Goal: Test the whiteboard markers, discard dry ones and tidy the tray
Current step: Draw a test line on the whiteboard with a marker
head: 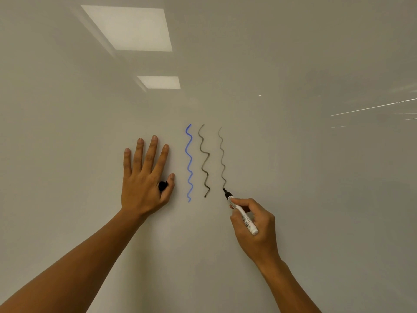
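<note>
Marker [242, 213] pinched in right hand [256, 229], tip beyond the grip.

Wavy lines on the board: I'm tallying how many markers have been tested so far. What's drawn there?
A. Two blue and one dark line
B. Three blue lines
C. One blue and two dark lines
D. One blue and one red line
C: a blue line stands leftmost, with two dark lines to its right, the marker tip at the foot of the last.
</note>
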The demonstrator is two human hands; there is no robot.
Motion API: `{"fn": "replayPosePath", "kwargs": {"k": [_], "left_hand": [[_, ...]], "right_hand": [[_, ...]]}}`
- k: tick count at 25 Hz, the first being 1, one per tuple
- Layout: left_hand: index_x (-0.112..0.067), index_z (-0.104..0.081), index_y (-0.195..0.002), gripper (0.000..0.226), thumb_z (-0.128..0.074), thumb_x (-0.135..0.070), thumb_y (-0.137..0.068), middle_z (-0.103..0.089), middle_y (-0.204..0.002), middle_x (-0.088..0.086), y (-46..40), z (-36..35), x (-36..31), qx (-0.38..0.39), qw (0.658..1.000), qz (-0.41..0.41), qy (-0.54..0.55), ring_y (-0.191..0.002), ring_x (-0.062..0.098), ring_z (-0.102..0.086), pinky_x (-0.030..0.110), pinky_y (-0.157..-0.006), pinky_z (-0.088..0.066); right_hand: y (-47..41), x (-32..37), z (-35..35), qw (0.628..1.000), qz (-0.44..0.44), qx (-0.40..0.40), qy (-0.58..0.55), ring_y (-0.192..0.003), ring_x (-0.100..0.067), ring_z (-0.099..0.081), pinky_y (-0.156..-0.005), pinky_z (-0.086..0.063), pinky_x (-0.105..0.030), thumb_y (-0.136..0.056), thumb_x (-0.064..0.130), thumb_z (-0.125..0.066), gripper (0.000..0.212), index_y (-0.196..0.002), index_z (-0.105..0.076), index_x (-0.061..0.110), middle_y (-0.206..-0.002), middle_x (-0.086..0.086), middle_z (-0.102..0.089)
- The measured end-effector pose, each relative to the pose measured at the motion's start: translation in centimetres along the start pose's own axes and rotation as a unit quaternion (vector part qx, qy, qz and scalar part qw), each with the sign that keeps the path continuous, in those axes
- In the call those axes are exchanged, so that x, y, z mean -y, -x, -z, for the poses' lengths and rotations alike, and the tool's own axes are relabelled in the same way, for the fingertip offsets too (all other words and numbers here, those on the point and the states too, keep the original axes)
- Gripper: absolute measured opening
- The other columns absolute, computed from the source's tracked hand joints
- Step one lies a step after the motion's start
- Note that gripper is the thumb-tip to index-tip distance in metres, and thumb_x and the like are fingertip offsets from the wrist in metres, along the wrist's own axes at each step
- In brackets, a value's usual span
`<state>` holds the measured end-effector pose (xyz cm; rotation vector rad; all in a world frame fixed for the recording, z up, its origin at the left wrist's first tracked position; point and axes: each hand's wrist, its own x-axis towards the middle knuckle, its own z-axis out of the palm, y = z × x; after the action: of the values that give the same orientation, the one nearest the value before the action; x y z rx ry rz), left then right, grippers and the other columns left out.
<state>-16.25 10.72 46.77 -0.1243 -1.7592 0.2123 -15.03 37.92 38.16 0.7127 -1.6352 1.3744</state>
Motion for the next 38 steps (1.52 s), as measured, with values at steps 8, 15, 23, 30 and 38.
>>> {"fn": "replayPosePath", "kwargs": {"k": [8,15,23,30,38], "left_hand": [[-0.016,-0.025,-0.156,0.069,-0.036,-0.048,-0.095,-0.013,-0.164,0.011,0.1,0.1,-0.1,0.012,1.000,0.003,-0.003,-0.152,0.035,-0.007,0.060,-0.119,-0.012],[-0.017,-0.019,-0.157,0.071,-0.034,-0.049,-0.094,-0.007,-0.166,0.009,0.5,0.5,-0.3,0.044,0.998,0.018,0.034,-0.152,0.033,-0.001,0.061,-0.120,-0.009],[-0.016,-0.015,-0.157,0.074,-0.034,-0.047,-0.092,0.000,-0.166,0.009,5.5,1.0,-2.4,0.107,0.990,0.056,0.074,-0.152,0.034,0.004,0.059,-0.120,-0.008],[-0.018,-0.023,-0.156,0.065,-0.030,-0.045,-0.097,0.001,-0.166,0.005,9.9,2.7,-3.7,0.162,0.965,0.094,0.182,-0.153,0.024,0.006,0.052,-0.122,-0.013],[-0.045,-0.062,-0.110,0.025,-0.051,-0.026,-0.099,-0.024,-0.156,-0.013,20.1,6.0,-6.6,0.250,0.857,0.243,0.379,-0.148,0.012,-0.021,0.034,-0.117,-0.031]], "right_hand": [[1.7,0.7,-0.4,0.998,-0.058,-0.007,-0.024,-0.090,-0.006,-0.072,-0.068,-0.060,-0.024,-0.087,-0.001,-0.069,0.022,-0.099,-0.074,0.017,-0.103,0.013,-0.075],[2.9,3.2,1.1,0.944,-0.214,-0.083,-0.235,-0.065,-0.020,-0.055,-0.046,-0.042,-0.033,-0.098,0.001,-0.055,0.019,-0.097,-0.072,0.009,-0.089,-0.012,-0.074],[7.3,3.1,1.7,0.928,-0.295,0.003,-0.227,-0.056,-0.022,-0.052,-0.041,-0.040,-0.027,-0.097,-0.006,-0.052,0.024,-0.094,-0.072,0.007,-0.084,-0.017,-0.074],[10.3,4.7,2.3,0.914,-0.324,0.052,-0.239,-0.056,-0.021,-0.053,-0.041,-0.040,-0.027,-0.079,0.026,-0.060,0.030,-0.104,-0.069,0.013,-0.090,-0.014,-0.075],[14.3,6.1,2.3,0.877,-0.371,0.210,-0.222,-0.064,-0.018,-0.061,-0.047,-0.041,-0.026,-0.073,0.021,-0.071,0.034,-0.103,-0.069,0.003,-0.098,-0.010,-0.078]]}}
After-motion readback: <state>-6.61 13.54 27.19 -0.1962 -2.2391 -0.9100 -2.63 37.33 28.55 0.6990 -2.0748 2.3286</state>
